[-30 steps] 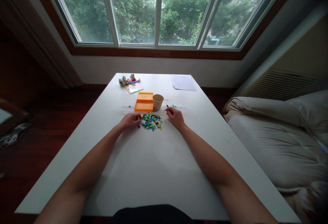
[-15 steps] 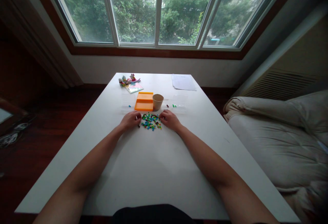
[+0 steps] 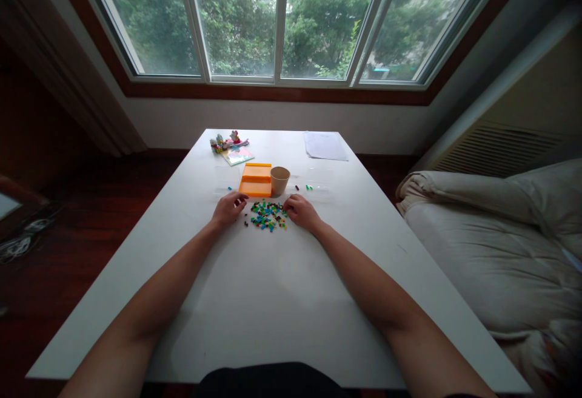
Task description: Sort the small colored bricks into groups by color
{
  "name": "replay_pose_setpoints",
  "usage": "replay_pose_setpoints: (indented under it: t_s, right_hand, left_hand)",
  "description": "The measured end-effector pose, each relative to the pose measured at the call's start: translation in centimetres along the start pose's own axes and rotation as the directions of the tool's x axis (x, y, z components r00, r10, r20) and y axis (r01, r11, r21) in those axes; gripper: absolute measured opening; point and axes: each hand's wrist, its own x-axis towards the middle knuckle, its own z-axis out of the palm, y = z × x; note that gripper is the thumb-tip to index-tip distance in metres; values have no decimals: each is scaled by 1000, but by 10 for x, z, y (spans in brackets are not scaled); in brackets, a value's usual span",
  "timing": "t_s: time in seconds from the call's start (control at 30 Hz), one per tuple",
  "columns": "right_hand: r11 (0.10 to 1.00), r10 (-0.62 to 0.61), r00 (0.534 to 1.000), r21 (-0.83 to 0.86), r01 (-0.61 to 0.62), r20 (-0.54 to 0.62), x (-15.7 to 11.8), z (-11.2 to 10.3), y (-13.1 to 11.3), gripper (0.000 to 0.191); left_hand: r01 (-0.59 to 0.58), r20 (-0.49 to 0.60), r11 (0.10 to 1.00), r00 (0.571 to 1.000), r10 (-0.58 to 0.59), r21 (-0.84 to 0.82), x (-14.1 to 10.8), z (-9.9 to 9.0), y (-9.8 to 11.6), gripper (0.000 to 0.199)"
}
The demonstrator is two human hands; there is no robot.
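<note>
Left hand (image 3: 228,209) has eased off pile of small pieces (image 3: 268,216) toward orange tray (image 3: 255,189), fingers parted; I judge pile's left side freer. Right hand (image 3: 302,211) narrow at right edge; can't tell if holding. Pile sits near cup (image 3: 279,182).

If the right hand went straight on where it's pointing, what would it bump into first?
The right hand would likely meet the pile of small coloured pieces first, though whether it touches them now is unclear.

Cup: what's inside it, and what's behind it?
Inside the cup, only part of the far inner wall shows; the near side covers the bottom, so any contents there can't be seen. Behind it, white table shows; the cup covers the strip just behind.
</note>
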Motion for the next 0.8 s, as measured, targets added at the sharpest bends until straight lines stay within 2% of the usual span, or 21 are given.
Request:
replay_pose_setpoints:
  t_s: [0.13, 0.27, 0.43, 0.57, 0.67, 0.8]
  right_hand:
    - [1000, -3, 1000, -1, 3, -11, 0, 1, 0, 21]
    - [1000, -6, 1000, 0, 6, -15, -1, 1, -1, 17]
    - [1000, -7, 1000, 11, 8, -28, 0, 1, 0, 17]
    - [999, -8, 999, 33, 9, -33, 0, 2, 2, 21]
    - [999, -5, 999, 46, 6, -35, 0, 2, 3, 22]
    - [998, 5, 999, 57, -3, -34, 0, 1, 1, 23]
  left_hand:
    - [14, -65, 1000, 998, -14, -5, 1, -2, -6, 21]
    - [104, -153, 994, 982, -107, -28, 2, -5, -13, 22]
    - [181, -261, 972, 941, -216, -153, 4, -10, -28, 25]
    - [228, -329, 935, 891, -313, -271, 7, -12, -40, 30]
    - [241, -347, 907, 866, -361, -345, 9, -11, -46, 34]
    - [246, -333, 889, 862, -383, -387, 9, -10, -49, 38]
